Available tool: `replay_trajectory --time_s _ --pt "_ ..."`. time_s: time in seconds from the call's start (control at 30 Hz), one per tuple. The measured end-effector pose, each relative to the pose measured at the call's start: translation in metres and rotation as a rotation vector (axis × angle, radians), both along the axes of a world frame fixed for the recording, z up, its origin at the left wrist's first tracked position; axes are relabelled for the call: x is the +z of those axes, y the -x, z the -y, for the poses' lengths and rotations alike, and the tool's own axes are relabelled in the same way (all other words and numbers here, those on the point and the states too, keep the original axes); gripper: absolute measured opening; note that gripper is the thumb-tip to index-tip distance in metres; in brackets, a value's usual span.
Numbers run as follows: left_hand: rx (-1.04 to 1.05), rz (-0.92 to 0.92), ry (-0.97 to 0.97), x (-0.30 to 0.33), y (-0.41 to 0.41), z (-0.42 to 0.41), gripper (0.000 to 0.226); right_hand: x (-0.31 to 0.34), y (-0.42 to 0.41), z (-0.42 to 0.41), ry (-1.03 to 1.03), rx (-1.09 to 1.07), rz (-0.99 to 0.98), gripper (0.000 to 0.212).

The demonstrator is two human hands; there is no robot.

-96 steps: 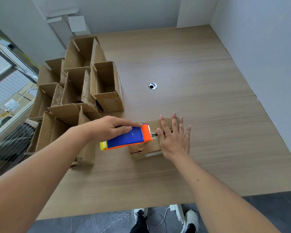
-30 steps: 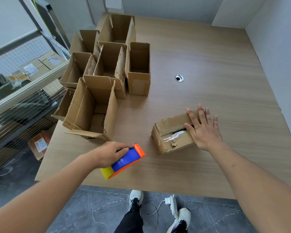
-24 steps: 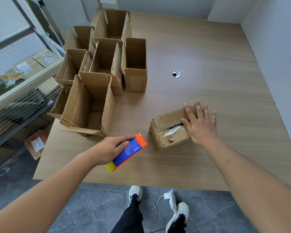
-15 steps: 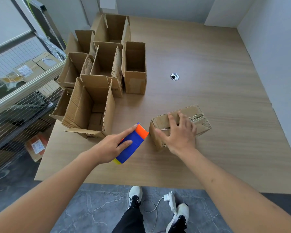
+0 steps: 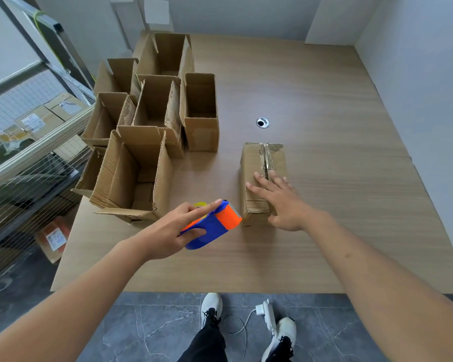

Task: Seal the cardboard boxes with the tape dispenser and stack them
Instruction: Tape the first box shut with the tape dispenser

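left hand (image 5: 168,231) fingers wrapped round blue/orange tape dispenser (image 5: 211,226), just left of closed cardboard box (image 5: 262,176) on tabletop (image 5: 324,100). right hand (image 5: 283,202) flat on box top, fingers straight & spread. open empty boxes (image 5: 147,121) clustered at left.

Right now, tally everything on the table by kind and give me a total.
Open cardboard boxes: 7 (they overlap in a cluster, so this is my best count)
Closed cardboard box: 1
Tape dispenser: 1
Total: 9
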State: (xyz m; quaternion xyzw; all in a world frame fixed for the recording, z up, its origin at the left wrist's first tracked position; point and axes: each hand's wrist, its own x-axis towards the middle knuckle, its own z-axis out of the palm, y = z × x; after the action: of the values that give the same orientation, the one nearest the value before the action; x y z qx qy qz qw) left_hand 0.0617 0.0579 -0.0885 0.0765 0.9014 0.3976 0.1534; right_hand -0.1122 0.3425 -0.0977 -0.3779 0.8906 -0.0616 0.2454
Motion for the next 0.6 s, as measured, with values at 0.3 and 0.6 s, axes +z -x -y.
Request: replay_trajectory --time_s 0.3,0.6 --pt "-0.134 -0.038 0.039 0.027 0.019 -0.019 0.069 0.03 -0.034 0.003 0.802 -0.493 0.596 0.027" --pt "-0.226 -0.027 0.072 0.04 0.03 -0.051 0.067 0.02 -0.053 -0.019 0.942 -0.708 0.471 0.003"
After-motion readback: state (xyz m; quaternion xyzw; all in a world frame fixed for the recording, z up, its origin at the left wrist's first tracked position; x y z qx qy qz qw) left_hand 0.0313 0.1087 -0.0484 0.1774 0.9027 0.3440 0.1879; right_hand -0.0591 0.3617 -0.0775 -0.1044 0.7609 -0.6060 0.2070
